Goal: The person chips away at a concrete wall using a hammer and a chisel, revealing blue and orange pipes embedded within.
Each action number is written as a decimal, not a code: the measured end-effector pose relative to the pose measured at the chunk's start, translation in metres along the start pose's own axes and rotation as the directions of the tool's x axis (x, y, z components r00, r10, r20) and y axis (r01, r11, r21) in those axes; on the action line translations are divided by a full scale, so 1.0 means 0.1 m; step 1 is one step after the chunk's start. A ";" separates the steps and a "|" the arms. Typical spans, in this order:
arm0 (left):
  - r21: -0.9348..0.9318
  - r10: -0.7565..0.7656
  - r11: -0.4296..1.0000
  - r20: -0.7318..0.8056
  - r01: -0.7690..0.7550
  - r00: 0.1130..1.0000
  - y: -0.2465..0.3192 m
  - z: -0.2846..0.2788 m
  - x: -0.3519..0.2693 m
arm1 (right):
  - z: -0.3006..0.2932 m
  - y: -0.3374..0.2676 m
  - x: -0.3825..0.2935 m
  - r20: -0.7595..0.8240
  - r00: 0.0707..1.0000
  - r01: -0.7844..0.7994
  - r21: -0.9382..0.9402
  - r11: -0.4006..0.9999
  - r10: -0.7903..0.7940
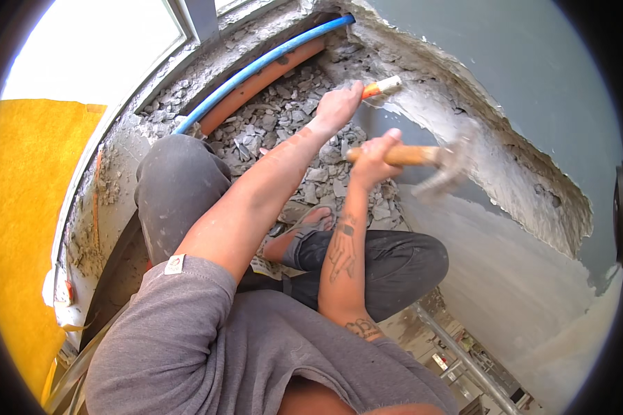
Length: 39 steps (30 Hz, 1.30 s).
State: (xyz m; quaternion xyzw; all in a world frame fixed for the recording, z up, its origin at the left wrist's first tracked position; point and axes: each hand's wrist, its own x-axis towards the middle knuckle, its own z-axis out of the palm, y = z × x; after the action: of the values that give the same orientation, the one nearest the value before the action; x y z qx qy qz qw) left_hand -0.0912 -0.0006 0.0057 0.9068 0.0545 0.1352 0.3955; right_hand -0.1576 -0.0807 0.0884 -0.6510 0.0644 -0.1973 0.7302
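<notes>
My left hand (337, 108) is closed around a tool with an orange shaft (373, 90) and a pale, worn end. The rest of that tool is hidden by the hand, so its working tip cannot be seen. Lower and to the right, my right hand (376, 160) grips a hammer by its wooden handle (412, 154). The hammer's metal head (454, 161) is blurred and stands off to the right, apart from the orange tool. Beneath both hands lies a heap of broken masonry rubble (270, 122).
A blue pipe (259, 66) and an orange pipe (265, 83) curve along the window frame (187, 23). The grey wall (498, 67) has a rough chiselled channel (477, 124). My sandalled foot (290, 238) rests by the rubble. A metal ladder (462, 358) stands lower right.
</notes>
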 end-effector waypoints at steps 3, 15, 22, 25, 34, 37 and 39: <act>0.027 -0.011 1.000 0.067 0.009 0.998 0.03 -0.06 -0.01 | 0.00 0.17 0.00 -0.138 0.986 -0.148 -0.459 0.876 0.094; 0.016 -0.055 0.998 0.099 0.053 0.994 0.02 -0.05 -0.02 | -0.08 0.31 0.03 -0.016 0.984 -0.148 -0.621 0.770 0.176; -0.084 -0.179 0.978 0.126 0.190 0.976 0.01 0.03 -0.06 | -0.11 -0.14 0.02 0.077 0.955 -0.258 -0.252 0.933 0.285; -0.146 -0.325 0.925 0.177 0.352 0.929 -0.11 0.09 -0.18 | -0.04 -0.46 0.01 0.116 0.985 -0.111 -0.119 0.987 0.125; -0.200 -0.302 0.925 0.133 0.324 0.944 -0.15 0.10 -0.14 | 0.06 -0.70 -0.04 0.177 0.984 -0.011 -0.051 0.999 0.020; -0.164 -0.323 0.923 0.162 0.348 0.933 -0.06 0.08 -0.07 | 0.08 -0.83 -0.02 0.176 0.984 -0.024 -0.061 0.998 0.035; -0.171 -0.405 0.893 0.099 0.416 0.909 -0.02 0.06 -0.05 | 0.05 -1.02 0.02 0.169 0.985 -0.019 -0.057 0.998 0.029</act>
State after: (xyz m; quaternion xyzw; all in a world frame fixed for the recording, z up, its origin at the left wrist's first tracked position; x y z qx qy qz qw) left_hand -0.0947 -0.0045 -0.0002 0.8370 0.2195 0.0256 0.5007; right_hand -0.1750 -0.0840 0.1889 -0.6846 0.0151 -0.1304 0.7170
